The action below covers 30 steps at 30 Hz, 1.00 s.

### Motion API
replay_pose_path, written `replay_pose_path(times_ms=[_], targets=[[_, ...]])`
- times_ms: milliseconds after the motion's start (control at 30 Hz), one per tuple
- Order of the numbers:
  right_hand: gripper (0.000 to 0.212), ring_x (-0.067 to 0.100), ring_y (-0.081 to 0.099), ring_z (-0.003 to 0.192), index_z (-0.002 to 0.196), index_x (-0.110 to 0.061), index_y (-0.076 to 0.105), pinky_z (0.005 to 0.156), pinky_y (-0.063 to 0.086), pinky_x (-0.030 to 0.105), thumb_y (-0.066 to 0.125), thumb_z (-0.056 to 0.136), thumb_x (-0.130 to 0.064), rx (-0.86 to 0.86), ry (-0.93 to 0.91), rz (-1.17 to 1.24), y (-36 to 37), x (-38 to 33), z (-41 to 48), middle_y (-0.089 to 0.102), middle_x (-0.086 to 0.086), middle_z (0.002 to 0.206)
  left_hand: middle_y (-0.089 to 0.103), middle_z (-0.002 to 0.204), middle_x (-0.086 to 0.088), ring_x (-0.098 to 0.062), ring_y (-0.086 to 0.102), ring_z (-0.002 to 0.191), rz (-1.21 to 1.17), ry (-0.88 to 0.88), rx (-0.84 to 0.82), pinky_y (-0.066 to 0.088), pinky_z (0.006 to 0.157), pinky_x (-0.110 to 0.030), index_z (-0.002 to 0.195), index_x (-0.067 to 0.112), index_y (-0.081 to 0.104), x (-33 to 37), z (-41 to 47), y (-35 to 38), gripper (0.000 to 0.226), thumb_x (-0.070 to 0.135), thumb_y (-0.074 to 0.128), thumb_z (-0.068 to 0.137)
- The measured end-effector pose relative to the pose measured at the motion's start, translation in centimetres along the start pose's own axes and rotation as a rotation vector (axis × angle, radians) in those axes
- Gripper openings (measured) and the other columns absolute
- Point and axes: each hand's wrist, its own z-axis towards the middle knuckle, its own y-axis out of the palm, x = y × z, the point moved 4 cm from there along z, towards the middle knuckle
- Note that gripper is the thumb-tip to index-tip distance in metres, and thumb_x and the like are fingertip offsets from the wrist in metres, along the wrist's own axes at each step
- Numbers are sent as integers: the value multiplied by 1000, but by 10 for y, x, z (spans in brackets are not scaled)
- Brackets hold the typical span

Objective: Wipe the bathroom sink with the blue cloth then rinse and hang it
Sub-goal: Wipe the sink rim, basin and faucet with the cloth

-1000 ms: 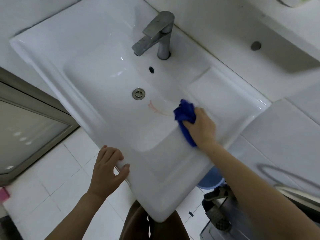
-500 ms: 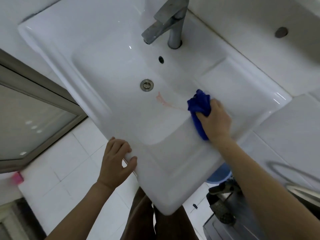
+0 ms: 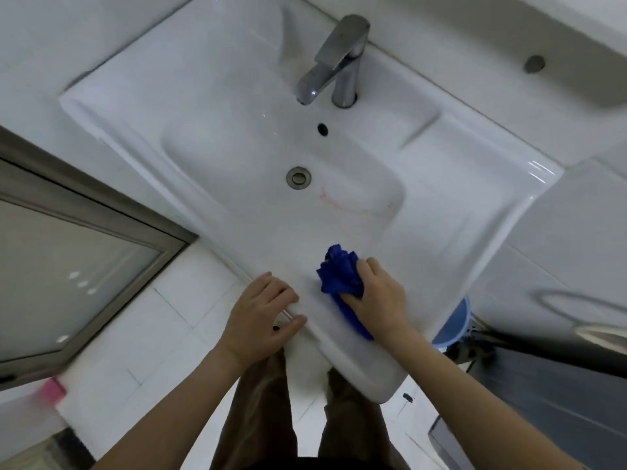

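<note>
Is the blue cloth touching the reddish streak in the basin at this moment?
Apart. The head view shows the blue cloth under the right hand on the sink's front ledge, with bare white basin between it and the reddish streak.

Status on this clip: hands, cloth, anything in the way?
Right hand pressing blue cloth on sink front ledge. Left hand braced on front rim, empty. Reddish smear in basin. Nothing obstructing.

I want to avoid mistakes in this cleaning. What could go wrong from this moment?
1. The reddish streak in the basin near the drain may be missed, because the right hand presses the blue cloth on the front rim, away from it.
2. The left hand rests on the sink front edge; on glossy, possibly wet ceramic it might slip.
</note>
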Motion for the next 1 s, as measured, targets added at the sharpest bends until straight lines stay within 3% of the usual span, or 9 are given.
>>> replay_pose_path(times_ms=[133,267,467,567,633,767,867,1000], targets=[[38,35,59,81,105,-6,55,63,35,32,58,87,-39,246,382,46,-34,43,51,57,13,104,63,94,3,-15,55,91,2,161,-81,42,95,-27,93,17,66,-9,11,-10,28,44,63,86],[35,33,58,80,104,-11,51,65,39,34,52,92,-44,327,620,57,-42,47,62,54,9,104,63,97,2,-16,57,91,-26,348,-207,46,86,-28,97,18,66,-29,26,-23,27,43,65,86],[26,23,50,66,100,-12,54,55,39,33,65,87,-32,222,495,93,17,-43,0,52,-1,88,66,93,2,-18,59,89,4,300,-159,49,83,-34,95,17,72,-78,41,-47,35,48,70,80],[23,23,54,68,95,-16,54,58,45,34,65,85,-33,135,450,106,18,-46,0,53,-1,86,65,92,3,-17,60,87,-29,296,-140,47,80,-34,95,18,72,-82,40,-49,37,52,67,81],[29,25,54,69,95,-15,54,58,42,33,59,83,-41,169,420,70,8,-29,9,53,-1,86,65,90,4,-18,60,85,-51,286,-116,45,78,-33,93,19,72,-83,41,-47,37,53,67,82],[35,32,56,80,97,-9,53,64,34,32,54,86,-43,372,631,55,-32,26,49,56,9,97,65,89,5,-17,59,84,-66,274,-89,45,78,-32,91,19,72,-83,43,-45,34,52,68,82],[35,32,57,82,102,-9,54,66,34,31,54,90,-42,396,777,99,-38,30,66,55,10,103,65,90,6,-17,59,84,-59,253,-111,45,80,-32,91,20,71,-82,41,-45,32,49,72,79],[30,25,55,73,97,-14,59,61,36,31,61,87,-42,189,544,44,3,-25,43,55,2,91,64,94,5,-18,59,87,-45,240,-178,43,84,-29,96,19,71,-84,42,-47,33,48,72,80]])
